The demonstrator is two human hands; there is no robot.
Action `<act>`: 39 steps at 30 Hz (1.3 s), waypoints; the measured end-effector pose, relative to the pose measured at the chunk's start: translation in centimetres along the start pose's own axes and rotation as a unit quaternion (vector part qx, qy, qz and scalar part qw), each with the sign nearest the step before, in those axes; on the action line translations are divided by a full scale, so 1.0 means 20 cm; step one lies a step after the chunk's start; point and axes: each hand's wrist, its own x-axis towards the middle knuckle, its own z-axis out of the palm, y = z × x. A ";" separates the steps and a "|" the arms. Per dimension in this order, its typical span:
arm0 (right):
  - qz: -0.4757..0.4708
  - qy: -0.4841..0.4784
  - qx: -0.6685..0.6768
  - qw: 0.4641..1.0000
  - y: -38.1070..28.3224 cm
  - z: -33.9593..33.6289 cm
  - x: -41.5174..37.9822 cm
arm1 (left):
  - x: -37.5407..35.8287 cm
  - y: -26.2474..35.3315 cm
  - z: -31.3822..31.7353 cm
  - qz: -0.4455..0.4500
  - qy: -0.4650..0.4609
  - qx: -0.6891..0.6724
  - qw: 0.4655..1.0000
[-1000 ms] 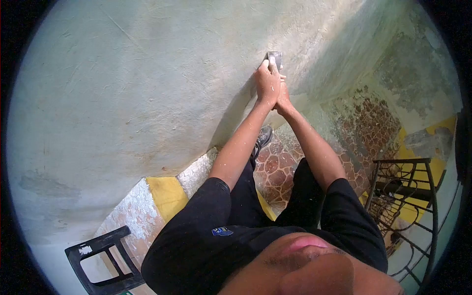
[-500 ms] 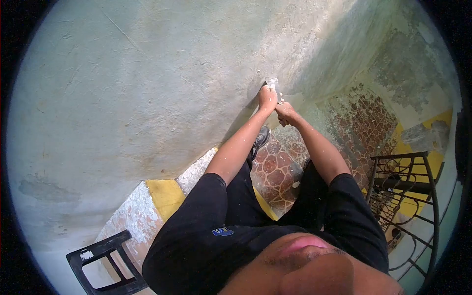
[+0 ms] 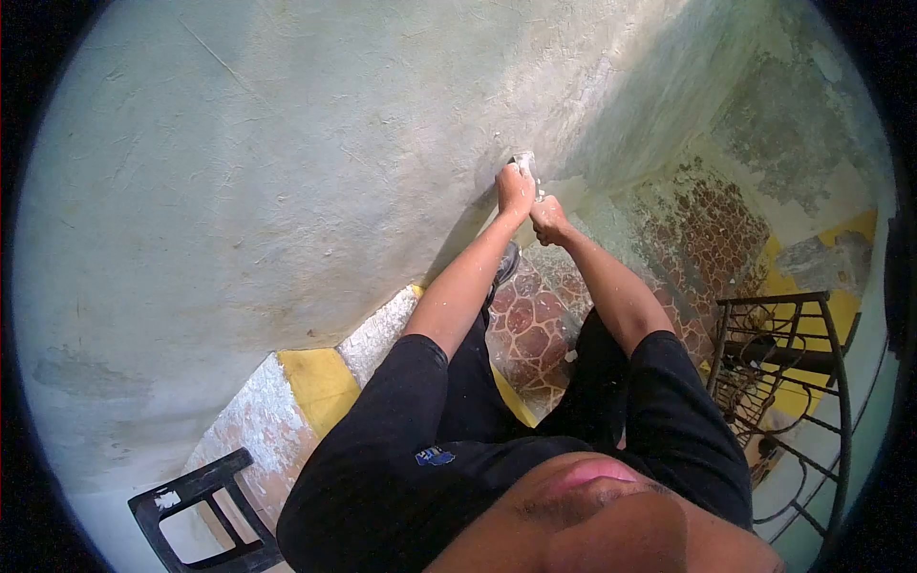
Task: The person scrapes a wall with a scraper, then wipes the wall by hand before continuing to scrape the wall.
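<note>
Both hands are close together at the wall (image 3: 315,172), near the upper middle of the view. My left hand (image 3: 516,189) is closed around a flat scraper-like tool (image 3: 523,160), whose pale, smeared blade shows just past the fingers at the wall surface. Just to the right and slightly lower, my right hand (image 3: 548,219) is curled into a fist; whatever it grips is hidden by the fingers. Small white flakes lie on and beside the tool, and specks dot both forearms.
A black metal railing (image 3: 838,382) stands at the right. At the lower left is a black plastic chair or stool (image 3: 196,485). Below are a yellow and white ledge (image 3: 318,382) and a brown stone-pattern floor (image 3: 528,325). A dark shoe (image 3: 506,263) stands near the wall.
Both hands have shifted slightly left with the tool. A little less of the blade shows, and the white flakes beside it have moved.
</note>
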 end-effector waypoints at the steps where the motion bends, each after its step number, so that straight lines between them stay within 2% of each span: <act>1: 0.002 0.001 -0.001 1.000 0.01 0.01 0.02 | 0.00 0.03 -0.02 0.017 0.006 0.009 1.000; 3: 0.004 0.043 0.012 0.999 0.03 0.04 0.10 | 0.00 0.09 -0.05 0.033 0.014 0.016 0.999; 5: 0.007 0.065 0.012 0.998 0.07 0.06 0.17 | -0.02 0.13 -0.09 -0.016 -0.029 -0.050 0.998; 7: 0.008 0.086 0.014 0.996 0.07 0.10 0.20 | -0.04 0.16 -0.12 -0.011 -0.027 -0.042 0.999; 9: -0.146 0.125 -0.044 0.980 0.05 0.14 0.18 | -0.02 0.22 -0.15 -0.006 -0.026 -0.036 0.999; 10: -0.145 0.124 -0.045 0.981 -0.02 0.15 0.20 | 0.01 0.27 -0.17 0.065 0.006 -0.027 0.998; 11: -0.233 0.106 0.062 0.965 -0.14 0.14 0.26 | 0.05 0.33 -0.19 0.136 0.041 -0.019 0.990; 12: -0.315 0.084 0.167 0.930 -0.20 0.13 0.29 | 0.06 0.41 -0.22 0.134 0.043 -0.020 0.990; 15: -0.271 0.030 0.126 0.954 -0.19 0.12 0.24 | 0.09 0.50 -0.26 0.123 0.053 -0.101 0.986; 17: -0.222 -0.015 0.088 0.971 -0.13 0.09 0.18 | 0.04 0.35 -0.18 0.106 0.037 -0.005 0.994; 20: -0.165 -0.053 0.049 0.984 -0.05 0.05 0.09 | -0.06 0.21 -0.16 0.049 -0.013 -0.006 0.999; 23: 0.015 -0.023 -0.004 1.000 0.01 0.01 0.01 | -0.09 0.12 -0.12 -0.012 -0.047 -0.005 0.999; 25: -0.002 -0.019 -0.002 1.000 0.00 -0.01 -0.01 | -0.09 0.11 -0.08 -0.035 -0.050 0.001 0.998; 28: -0.030 0.020 0.044 0.998 -0.02 0.04 -0.07 | -0.09 0.11 -0.06 -0.005 0.026 0.023 0.999; 32: -0.066 0.014 0.032 0.997 0.05 0.07 0.10 | -0.06 0.14 -0.07 0.010 0.029 0.023 0.999; 34: -0.112 0.032 -0.023 0.993 0.08 0.07 0.17 | -0.03 0.13 -0.06 0.012 0.017 -0.014 1.000; 37: -0.054 0.021 0.058 0.997 0.03 0.04 0.11 | 0.00 0.09 0.00 0.033 0.052 0.035 0.997; 38: -0.054 0.022 0.056 0.997 0.00 0.03 0.09 | -0.01 0.12 -0.02 0.032 0.053 0.033 0.998; 39: -0.102 0.032 0.029 0.994 -0.04 0.02 0.08 | -0.01 0.15 -0.03 0.049 0.048 -0.012 0.998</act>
